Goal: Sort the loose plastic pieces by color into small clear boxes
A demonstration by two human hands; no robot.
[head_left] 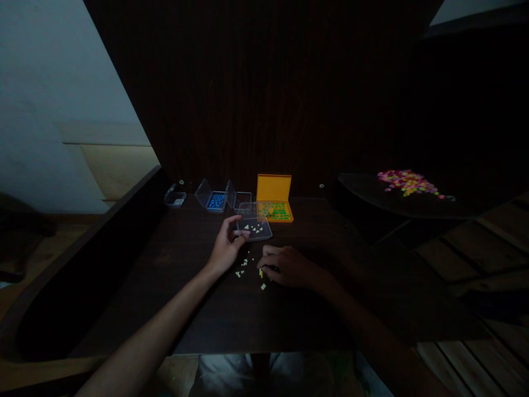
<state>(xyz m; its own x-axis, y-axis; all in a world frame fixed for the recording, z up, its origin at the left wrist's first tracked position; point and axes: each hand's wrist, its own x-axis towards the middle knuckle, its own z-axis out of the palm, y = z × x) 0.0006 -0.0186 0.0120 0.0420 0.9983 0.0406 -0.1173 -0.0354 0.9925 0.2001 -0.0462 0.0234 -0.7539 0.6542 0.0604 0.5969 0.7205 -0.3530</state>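
My left hand (225,247) grips the left end of a clear plastic box (266,233), with thumb and fingers at its rim. Several small cream-white pieces (247,227) lie inside this box. Loose cream pieces (238,274) are scattered on the dark tabletop between my hands. My right hand (289,267) rests low over the table, its fingers curled in a pinch. Right at those fingertips is a small yellow and white piece (261,273); whether it is held cannot be made out. A squarish cream piece (263,286) lies just below.
Behind stand an open orange case (274,188) with green pieces, a clear box with blue pieces (216,201), another open clear box (243,200) and a small clear box (176,202) far left. Pink and yellow pieces (407,182) are heaped on a dark surface at right.
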